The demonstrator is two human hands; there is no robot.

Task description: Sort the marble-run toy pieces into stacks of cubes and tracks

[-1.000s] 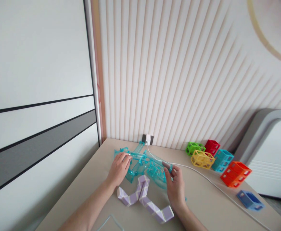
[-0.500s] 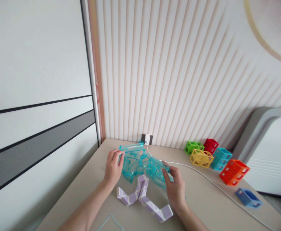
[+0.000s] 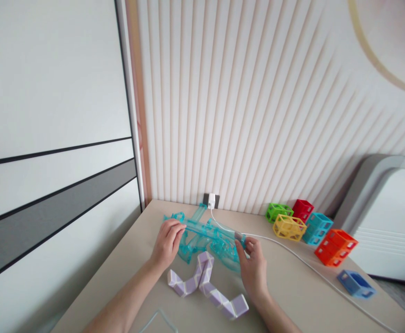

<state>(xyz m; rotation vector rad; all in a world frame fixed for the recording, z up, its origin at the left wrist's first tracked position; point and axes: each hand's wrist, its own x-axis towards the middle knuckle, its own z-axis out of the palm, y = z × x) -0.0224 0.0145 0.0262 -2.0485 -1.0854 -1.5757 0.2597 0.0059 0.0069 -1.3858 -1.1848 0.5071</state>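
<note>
My left hand (image 3: 167, 243) is closed in a pinch on a translucent teal plastic track piece (image 3: 199, 227). At the far right of the teal parts, my right hand (image 3: 253, 264) pinches the end of another teal strip (image 3: 228, 232); I cannot tell whether the two strips are joined. Beneath and between my hands lies a heap of curved teal plastic parts (image 3: 225, 254), partly hidden by the held strips. A purple and white snake puzzle (image 3: 207, 276) rests on the table, bent into a zigzag, nearer to me than the heap.
Green (image 3: 278, 211), red (image 3: 303, 210), yellow (image 3: 289, 227), teal (image 3: 317, 228), orange (image 3: 336, 247) and blue (image 3: 357, 283) open-frame blocks stand at the right. A white cable (image 3: 292, 253) runs across the table (image 3: 279, 300) from a wall plug (image 3: 211, 200). A pale bent outline (image 3: 159, 314) lies in front.
The strip in my left hand has swung round and come nearer to the right-hand strip, now lying almost in line with it. My right hand has barely moved.
</note>
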